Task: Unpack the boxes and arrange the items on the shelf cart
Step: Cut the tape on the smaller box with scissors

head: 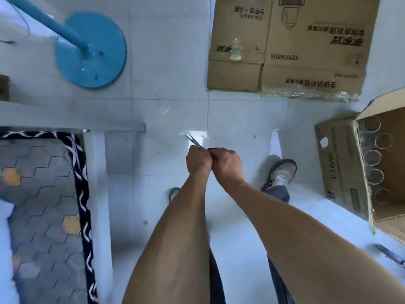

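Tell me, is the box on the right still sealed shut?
No, the box on the right has its flap open, and rows of clear round container tops show inside.

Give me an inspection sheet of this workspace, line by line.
Surface: pale tiled floor.
Job's things: flattened carton far right; open carton at right shows clear round rims.
Clutter: scissors, tips poking from the hands.
Grips: left hand and right hand curled, pressed together around the scissors.
Cables: nothing seen.
Surroundings: blue round base with pole, patterned mat, shoe.
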The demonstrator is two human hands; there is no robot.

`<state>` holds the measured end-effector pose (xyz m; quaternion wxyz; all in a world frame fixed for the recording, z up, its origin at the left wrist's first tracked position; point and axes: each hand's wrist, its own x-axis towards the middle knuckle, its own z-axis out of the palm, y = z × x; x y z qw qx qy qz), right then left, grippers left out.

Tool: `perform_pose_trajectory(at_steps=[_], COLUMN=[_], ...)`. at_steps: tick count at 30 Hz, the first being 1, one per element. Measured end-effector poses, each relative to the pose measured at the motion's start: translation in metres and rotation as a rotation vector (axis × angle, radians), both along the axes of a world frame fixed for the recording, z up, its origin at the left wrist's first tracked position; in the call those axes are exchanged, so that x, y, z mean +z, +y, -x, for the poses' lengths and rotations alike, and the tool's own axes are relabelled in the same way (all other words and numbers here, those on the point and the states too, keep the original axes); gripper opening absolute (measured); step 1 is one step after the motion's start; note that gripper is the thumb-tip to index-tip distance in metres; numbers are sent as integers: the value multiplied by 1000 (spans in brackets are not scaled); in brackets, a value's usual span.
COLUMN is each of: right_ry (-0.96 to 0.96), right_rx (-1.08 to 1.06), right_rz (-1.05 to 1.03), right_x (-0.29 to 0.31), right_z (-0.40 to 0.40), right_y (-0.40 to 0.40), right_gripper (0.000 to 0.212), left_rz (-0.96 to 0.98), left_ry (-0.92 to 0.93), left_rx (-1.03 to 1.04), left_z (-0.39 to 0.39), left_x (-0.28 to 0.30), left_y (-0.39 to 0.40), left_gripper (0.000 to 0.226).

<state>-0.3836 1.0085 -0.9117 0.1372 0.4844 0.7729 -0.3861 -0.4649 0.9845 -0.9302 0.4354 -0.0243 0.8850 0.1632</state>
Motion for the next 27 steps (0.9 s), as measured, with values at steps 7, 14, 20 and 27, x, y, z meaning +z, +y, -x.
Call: perform_pose_trajectory(at_steps=[7, 14, 20, 27], right_ry=[47, 18, -34, -132], right_rx=[-247, -92, -33, -80], right_rz=[-45, 33, 71, 99], right_x=[16, 21, 14, 20], right_z=[121, 203, 215, 196], right_y=[-97, -156, -190, -179], right_gripper=[35, 20, 28, 31], left_rz=[81, -91, 248, 114], left_ry=[391, 744, 612, 775], left_rx=[207, 521, 559, 55], left_z=[115, 204, 250, 211], left_x=[30, 53, 46, 48], left_y=[-112, -193, -249, -243], left_gripper=[26, 22, 43, 31])
